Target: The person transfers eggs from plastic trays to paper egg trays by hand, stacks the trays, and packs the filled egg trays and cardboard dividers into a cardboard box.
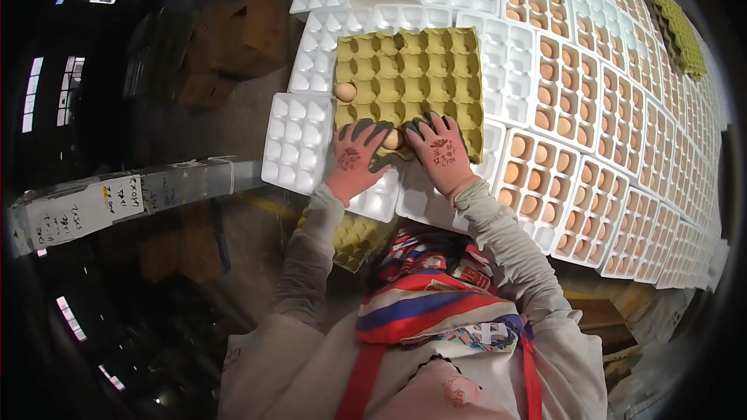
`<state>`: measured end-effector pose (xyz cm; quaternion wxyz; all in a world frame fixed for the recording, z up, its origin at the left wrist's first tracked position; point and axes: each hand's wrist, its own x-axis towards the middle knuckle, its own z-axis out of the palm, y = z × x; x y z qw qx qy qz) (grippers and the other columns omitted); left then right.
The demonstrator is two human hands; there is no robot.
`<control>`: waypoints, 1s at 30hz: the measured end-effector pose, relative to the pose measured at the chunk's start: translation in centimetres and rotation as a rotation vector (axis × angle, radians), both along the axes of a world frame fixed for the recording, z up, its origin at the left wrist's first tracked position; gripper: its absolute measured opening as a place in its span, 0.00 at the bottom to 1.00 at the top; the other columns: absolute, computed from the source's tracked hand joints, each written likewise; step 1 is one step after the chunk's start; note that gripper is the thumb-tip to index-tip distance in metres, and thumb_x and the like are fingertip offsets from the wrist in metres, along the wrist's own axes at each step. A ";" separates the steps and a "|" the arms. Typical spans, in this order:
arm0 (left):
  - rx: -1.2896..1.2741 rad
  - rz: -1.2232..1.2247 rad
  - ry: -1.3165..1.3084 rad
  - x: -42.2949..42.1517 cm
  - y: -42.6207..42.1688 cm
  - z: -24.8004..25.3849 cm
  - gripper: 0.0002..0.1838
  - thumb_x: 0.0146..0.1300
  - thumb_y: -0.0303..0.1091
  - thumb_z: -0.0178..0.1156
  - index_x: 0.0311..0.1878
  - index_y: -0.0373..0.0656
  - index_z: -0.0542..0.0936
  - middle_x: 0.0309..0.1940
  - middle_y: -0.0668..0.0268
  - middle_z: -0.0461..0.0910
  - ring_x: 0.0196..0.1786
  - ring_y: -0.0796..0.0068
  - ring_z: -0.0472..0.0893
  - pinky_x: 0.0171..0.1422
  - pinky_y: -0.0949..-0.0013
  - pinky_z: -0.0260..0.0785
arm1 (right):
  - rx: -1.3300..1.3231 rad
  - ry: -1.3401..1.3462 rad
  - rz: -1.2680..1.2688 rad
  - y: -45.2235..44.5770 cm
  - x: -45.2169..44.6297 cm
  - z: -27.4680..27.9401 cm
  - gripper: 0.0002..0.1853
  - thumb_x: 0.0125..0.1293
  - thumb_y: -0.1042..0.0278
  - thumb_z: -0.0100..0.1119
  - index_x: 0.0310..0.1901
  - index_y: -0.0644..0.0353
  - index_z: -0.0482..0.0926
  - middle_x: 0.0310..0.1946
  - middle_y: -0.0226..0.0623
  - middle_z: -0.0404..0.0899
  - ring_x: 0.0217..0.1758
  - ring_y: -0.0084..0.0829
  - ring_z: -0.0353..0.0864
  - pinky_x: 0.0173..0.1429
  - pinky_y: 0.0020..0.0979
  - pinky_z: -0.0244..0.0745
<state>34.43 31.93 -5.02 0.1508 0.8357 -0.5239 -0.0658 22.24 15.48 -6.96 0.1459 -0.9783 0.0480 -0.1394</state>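
A yellow-green egg tray (412, 70) lies across the white trays in front of me, most of its cups holding no egg. My left hand (358, 157), in a pink and dark grey glove, is at its lower left part, thumb and forefinger around a brown egg (393, 140). Just right of that egg, my right hand (442, 154) rests over the tray's lower edge with its gloved fingers spread. One more egg (345, 92) sits in the tray's left column, above my left hand. My palms and the cups under the fingers are hidden.
White trays filled with brown eggs (537, 179) cover the right side. White trays without eggs (296, 136) lie left and behind. Another yellow-green tray stack (675, 31) stands far right. A metal beam with paper labels (101, 206) extends left; cardboard boxes (245, 31) stand beyond.
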 end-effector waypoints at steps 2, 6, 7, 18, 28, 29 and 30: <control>0.070 -0.089 -0.096 0.7 -0.3 -1.3 0.33 0.48 0.40 0.69 0.60 0.49 0.73 0.56 0.61 0.72 0.64 0.54 0.64 0.71 0.48 0.52 | 0.106 0.028 0.021 -0.2 0.5 0.7 0.18 0.56 0.69 0.54 0.50 0.59 0.76 0.42 0.41 0.76 0.55 0.41 0.71 0.64 0.43 0.60; -0.157 0.026 0.069 0.8 0.5 -1.8 0.31 0.46 0.36 0.71 0.58 0.48 0.75 0.55 0.58 0.72 0.62 0.53 0.68 0.70 0.49 0.56 | 1.136 -0.159 -0.140 -1.8 1.4 3.1 0.28 0.50 0.72 0.66 0.56 0.65 0.74 0.49 0.38 0.79 0.54 0.33 0.77 0.58 0.33 0.72; -0.298 0.204 0.274 0.1 1.4 -0.8 0.29 0.47 0.34 0.71 0.57 0.45 0.76 0.55 0.58 0.73 0.59 0.54 0.71 0.67 0.53 0.61 | 1.392 -0.100 -0.103 -2.6 2.9 3.3 0.26 0.52 0.71 0.66 0.55 0.66 0.75 0.47 0.36 0.80 0.51 0.28 0.78 0.55 0.29 0.73; -0.260 0.312 0.519 5.7 5.0 -0.4 0.19 0.51 0.37 0.70 0.45 0.37 0.81 0.47 0.52 0.77 0.43 0.57 0.79 0.47 0.62 0.72 | 0.239 0.064 0.051 2.1 17.3 0.3 0.13 0.55 0.60 0.60 0.40 0.56 0.77 0.32 0.40 0.81 0.38 0.44 0.82 0.40 0.42 0.74; -0.066 0.157 0.164 2.9 0.6 2.5 0.24 0.45 0.26 0.71 0.50 0.40 0.80 0.52 0.57 0.74 0.49 0.56 0.78 0.54 0.62 0.72 | 0.985 -0.465 -0.834 1.2 -13.6 4.2 0.23 0.50 0.72 0.71 0.50 0.65 0.78 0.46 0.41 0.81 0.43 0.27 0.82 0.47 0.29 0.77; -0.197 0.064 0.223 1.9 0.2 3.2 0.26 0.44 0.24 0.72 0.50 0.35 0.79 0.49 0.54 0.77 0.45 0.57 0.79 0.50 0.63 0.74 | 0.662 -0.310 -0.899 1.4 -17.0 3.9 0.23 0.49 0.72 0.71 0.49 0.65 0.78 0.47 0.43 0.81 0.44 0.35 0.83 0.46 0.32 0.78; -0.206 0.065 0.451 -0.1 -0.6 4.3 0.27 0.42 0.23 0.72 0.51 0.33 0.78 0.47 0.52 0.78 0.44 0.58 0.80 0.49 0.64 0.74 | 0.499 -0.188 -0.926 1.7 -20.1 3.2 0.23 0.49 0.73 0.70 0.49 0.64 0.78 0.46 0.44 0.80 0.43 0.42 0.82 0.46 0.34 0.78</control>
